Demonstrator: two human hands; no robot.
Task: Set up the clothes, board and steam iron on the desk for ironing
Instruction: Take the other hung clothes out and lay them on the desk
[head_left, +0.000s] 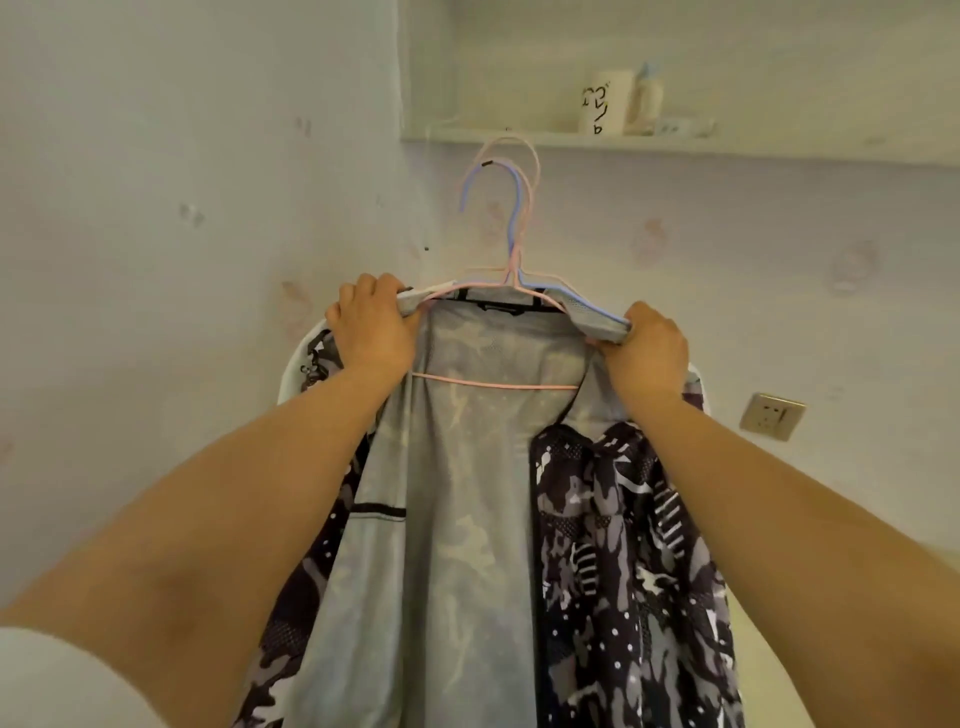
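A camouflage-patterned jacket (628, 561) with a grey lining hangs open in front of me on a pink hanger (498, 385), with a blue hanger (511, 208) beside it. Both hooks rise toward a wall shelf (675, 145). My left hand (371, 327) grips the jacket's left collar edge. My right hand (652, 348) grips the right collar edge. A white curved edge (296, 374) shows behind the jacket on the left; I cannot tell what it is. No iron is in view.
A white mug with black lettering (605, 101) and a small bottle (649, 98) stand on the shelf. A wall socket (772, 415) sits to the right of the jacket. The pale wall fills the left side.
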